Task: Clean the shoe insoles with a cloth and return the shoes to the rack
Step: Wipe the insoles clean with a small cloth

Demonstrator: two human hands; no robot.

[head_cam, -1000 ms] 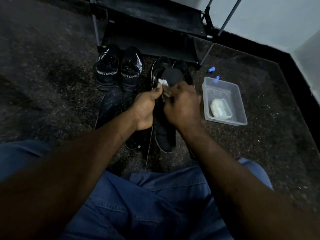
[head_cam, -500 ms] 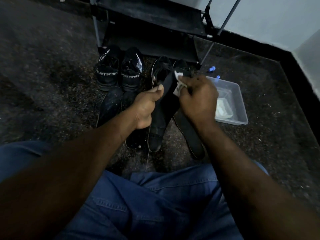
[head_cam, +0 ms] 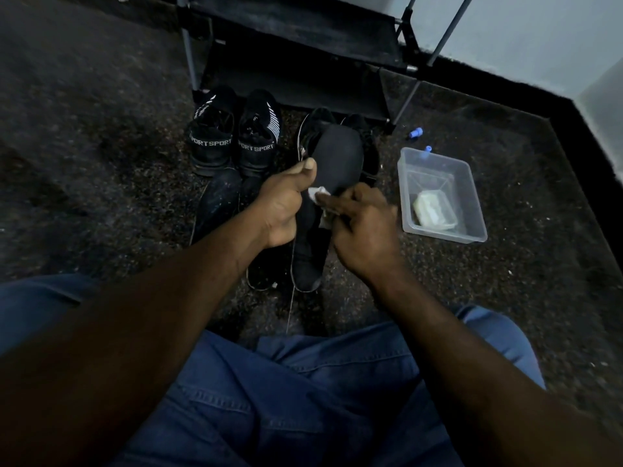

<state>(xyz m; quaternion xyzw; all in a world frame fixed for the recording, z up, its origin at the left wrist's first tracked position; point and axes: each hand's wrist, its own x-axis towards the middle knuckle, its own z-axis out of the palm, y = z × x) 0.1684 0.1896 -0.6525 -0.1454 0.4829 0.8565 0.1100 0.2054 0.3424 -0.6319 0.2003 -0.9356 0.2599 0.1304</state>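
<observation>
My left hand (head_cam: 282, 205) grips a black insole (head_cam: 338, 155) at its middle, toe end pointing away from me. My right hand (head_cam: 362, 227) pinches a small white cloth (head_cam: 320, 197) and presses it against the insole's middle. Under the hands lie dark shoes: one with a white-edged sole (head_cam: 305, 264) and a dark pair to its left (head_cam: 219, 200). A black pair marked SPORT (head_cam: 236, 143) stands in front of the black shoe rack (head_cam: 296, 38). Another black shoe (head_cam: 365, 139) sits behind the insole.
A clear plastic tub (head_cam: 472, 203) holding a pale folded cloth (head_cam: 433, 208) stands on the speckled floor to the right. Two small blue caps (head_cam: 415, 133) lie near it. A dark skirting and light wall close off the right side. My jeans-clad legs fill the foreground.
My right hand has drawn the cloth from the insole's toe end back down to its middle. The insole now points more upright, and the tub's contents are uncovered again.
</observation>
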